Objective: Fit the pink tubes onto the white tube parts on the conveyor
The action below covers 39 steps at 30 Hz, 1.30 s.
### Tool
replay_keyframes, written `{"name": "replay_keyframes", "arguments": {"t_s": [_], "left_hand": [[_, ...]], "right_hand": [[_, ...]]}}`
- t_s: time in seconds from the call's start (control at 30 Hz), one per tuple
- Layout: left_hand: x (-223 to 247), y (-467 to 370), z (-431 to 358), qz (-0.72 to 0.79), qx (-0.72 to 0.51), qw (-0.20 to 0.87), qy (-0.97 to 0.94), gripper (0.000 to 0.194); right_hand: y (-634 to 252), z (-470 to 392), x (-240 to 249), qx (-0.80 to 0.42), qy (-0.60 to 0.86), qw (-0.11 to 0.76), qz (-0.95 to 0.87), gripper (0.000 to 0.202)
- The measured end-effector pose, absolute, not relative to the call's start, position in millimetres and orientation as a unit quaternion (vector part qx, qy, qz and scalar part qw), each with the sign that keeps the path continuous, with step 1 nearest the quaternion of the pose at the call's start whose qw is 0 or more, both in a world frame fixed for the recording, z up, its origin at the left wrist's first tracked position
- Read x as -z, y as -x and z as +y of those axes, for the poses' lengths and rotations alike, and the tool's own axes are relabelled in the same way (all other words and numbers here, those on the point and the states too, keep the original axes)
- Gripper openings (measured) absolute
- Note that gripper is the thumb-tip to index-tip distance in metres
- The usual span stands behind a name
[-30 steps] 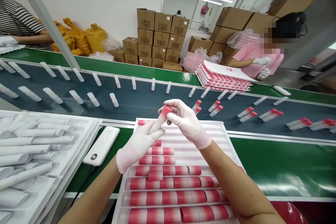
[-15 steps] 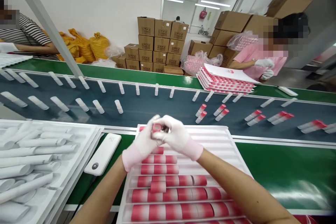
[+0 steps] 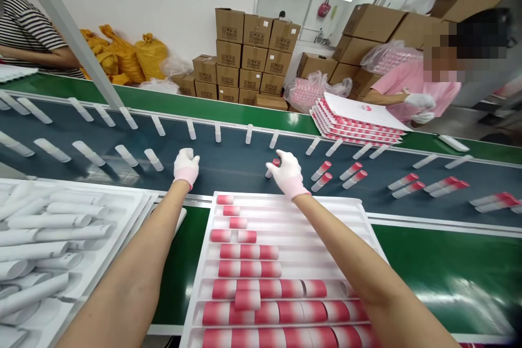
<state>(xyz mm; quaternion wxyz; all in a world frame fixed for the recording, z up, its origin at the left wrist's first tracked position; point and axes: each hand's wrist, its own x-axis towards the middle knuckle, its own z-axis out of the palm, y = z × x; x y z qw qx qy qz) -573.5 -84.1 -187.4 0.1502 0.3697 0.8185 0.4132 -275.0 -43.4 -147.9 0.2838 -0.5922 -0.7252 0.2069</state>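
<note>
Over the dark conveyor belt (image 3: pixel 228 163), my right hand (image 3: pixel 289 174) has its thumb and fingertips at a red-topped white tube (image 3: pixel 272 168) that stands on the belt. My left hand (image 3: pixel 186 167) is further left over the belt, its fingers curled around something mostly hidden, in the row of plain white tubes (image 3: pixel 154 160). Below my hands lies a white grooved tray (image 3: pixel 322 212) with short red-and-white tube pieces (image 3: pixel 248 252) in its grooves. My right forearm crosses above the tray's right part.
Stacked trays of long white tubes (image 3: pixel 49 221) lie at left, beside a partly covered white power bank (image 3: pixel 180 221). Beyond the belt are stacked printed sheets (image 3: pixel 359 117), cartons (image 3: pixel 255 30), yellow sacks (image 3: pixel 150 57) and two people. A slanted grey post (image 3: pixel 69 27) rises at left.
My hands were together above the tray, at a small red piece. They have moved apart and forward over the belt, the right one to a red-topped tube there.
</note>
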Motion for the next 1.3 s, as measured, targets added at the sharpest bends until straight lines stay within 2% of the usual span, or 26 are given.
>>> {"name": "replay_keyframes", "arguments": {"t_s": [0.07, 0.13, 0.23, 0.3, 0.43, 0.53, 0.67, 0.73, 0.83, 1.0, 1.1, 1.17, 1.3], "left_hand": [[191, 567, -89, 0.815, -0.418, 0.163, -0.366, 0.032], [192, 559, -102, 0.807, -0.429, 0.169, -0.369, 0.025], [190, 545, -133, 0.783, -0.455, 0.171, -0.387, 0.031], [185, 534, -160, 0.750, -0.486, 0.192, -0.406, 0.041], [160, 507, -210, 0.642, -0.552, 0.306, -0.435, 0.051], [139, 481, -235, 0.623, -0.523, 0.355, -0.460, 0.043], [126, 453, -247, 0.586, -0.483, 0.425, -0.492, 0.038], [124, 444, -248, 0.579, -0.463, 0.442, -0.505, 0.038], [115, 438, -248, 0.575, -0.452, 0.437, -0.524, 0.033], [90, 443, -249, 0.527, -0.373, 0.536, -0.544, 0.028], [82, 442, -244, 0.534, -0.316, 0.541, -0.568, 0.020], [83, 435, -239, 0.578, -0.290, 0.478, -0.595, 0.019], [98, 413, -229, 0.680, -0.296, 0.287, -0.607, 0.022]], "right_hand": [[288, -72, 141, -0.175, 0.489, 0.244, -0.819, 0.041], [306, -100, 137, -0.147, 0.343, 0.163, -0.913, 0.038], [330, -128, 135, -0.117, 0.230, 0.048, -0.965, 0.033], [338, -134, 135, -0.125, 0.227, 0.033, -0.965, 0.025], [331, -131, 138, -0.177, 0.254, 0.083, -0.947, 0.013], [318, -127, 132, -0.228, 0.301, 0.150, -0.914, 0.025], [299, -132, 107, -0.516, 0.299, 0.372, -0.711, 0.051], [290, -139, 92, -0.596, 0.261, 0.414, -0.636, 0.051], [278, -147, 73, -0.629, 0.234, 0.403, -0.622, 0.042], [265, -150, 58, -0.643, 0.221, 0.350, -0.644, 0.036], [266, -156, 58, -0.650, 0.235, 0.326, -0.645, 0.033], [271, -165, 61, -0.656, 0.250, 0.319, -0.636, 0.032], [284, -186, 70, -0.611, 0.307, 0.361, -0.634, 0.028]]}}
